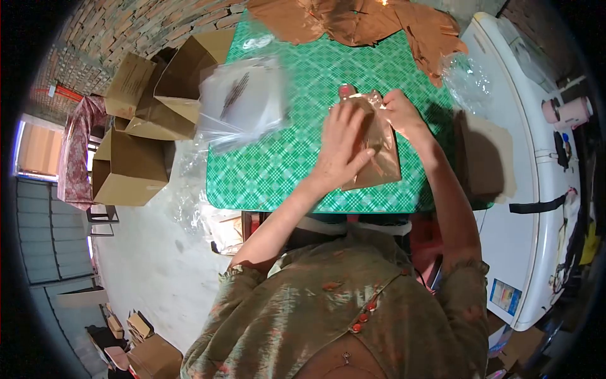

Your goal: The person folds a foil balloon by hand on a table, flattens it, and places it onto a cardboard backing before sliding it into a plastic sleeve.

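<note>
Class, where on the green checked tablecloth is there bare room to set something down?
Bare tablecloth shows between the plastic bags and left hand, and between the brown packet and brown cloth. The right side is crowded with the right hand, crumpled plastic and cardboard.

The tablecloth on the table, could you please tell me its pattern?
Green and white plaid; the head view shows the tablecloth best.

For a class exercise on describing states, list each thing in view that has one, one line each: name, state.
brown packet: flat on the table, glossy; sealed or not, cannot tell
left hand: fingers extended over packet
right hand: gripping packet's top edge
clear bags: piled, blurred
brown cloth: rumpled
loose clear plastic: crumpled
cardboard boxes: open
</note>
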